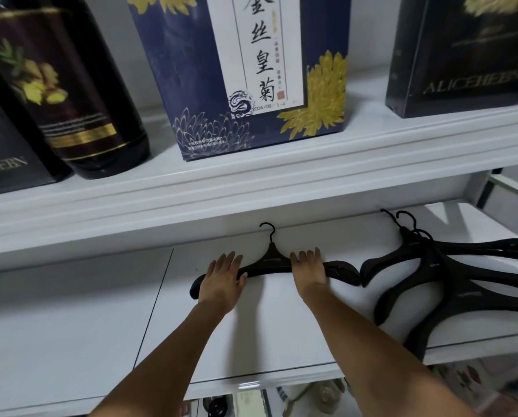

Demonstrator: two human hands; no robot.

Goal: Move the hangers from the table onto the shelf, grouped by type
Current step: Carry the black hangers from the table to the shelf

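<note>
Reading upward from my fingers, I see "ALICEHEBN" on the black box (462,55) and "2024/08/" on the navy chrysanthemum box (251,70). My left hand (221,281) and right hand (310,269) lie flat, fingers spread, pressing a black hanger (274,260) on the white shelf (266,326); neither hand grips it. More black hangers (444,278) lie piled just right of my right hand.

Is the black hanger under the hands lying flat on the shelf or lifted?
Lying flat. The black hanger rests along the white shelf, hook toward the back, with the left hand and right hand pressed over its arms.
</note>
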